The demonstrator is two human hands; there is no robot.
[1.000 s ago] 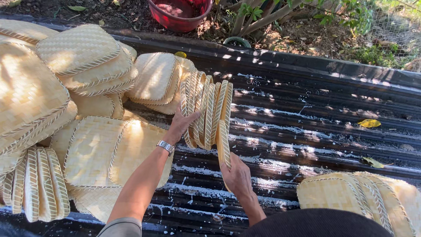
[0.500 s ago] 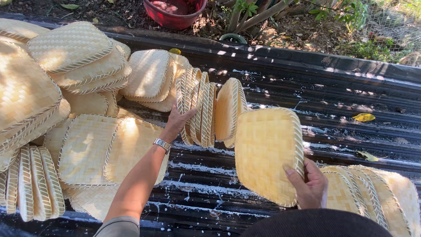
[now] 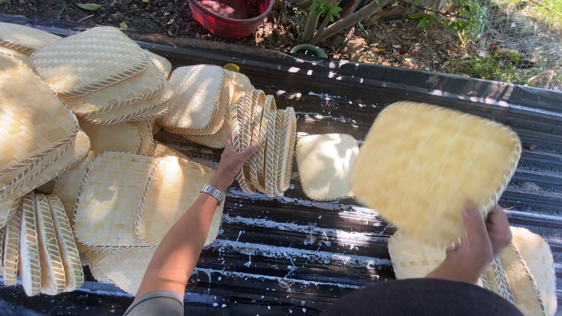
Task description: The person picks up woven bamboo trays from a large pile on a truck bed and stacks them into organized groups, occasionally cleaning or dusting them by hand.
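Head view showed the left hand (image 3: 234, 161) braced open-palmed against upright pale woven bamboo trays (image 3: 263, 149); the right hand (image 3: 481, 241) gripped a blurred square woven tray (image 3: 430, 167) aloft.

Outdoors, in bright sun with dappled shade. A dark corrugated metal sheet (image 3: 351, 246) serves as the work surface, its ridges streaked with white residue. Beyond its far edge lies bare soil (image 3: 146, 17) scattered with dry leaves. A red plastic basin (image 3: 231, 14) stands on the ground, near some thin trunks (image 3: 345, 20) and green weeds (image 3: 474, 23). Wire mesh fence (image 3: 527, 35) shows at upper right.
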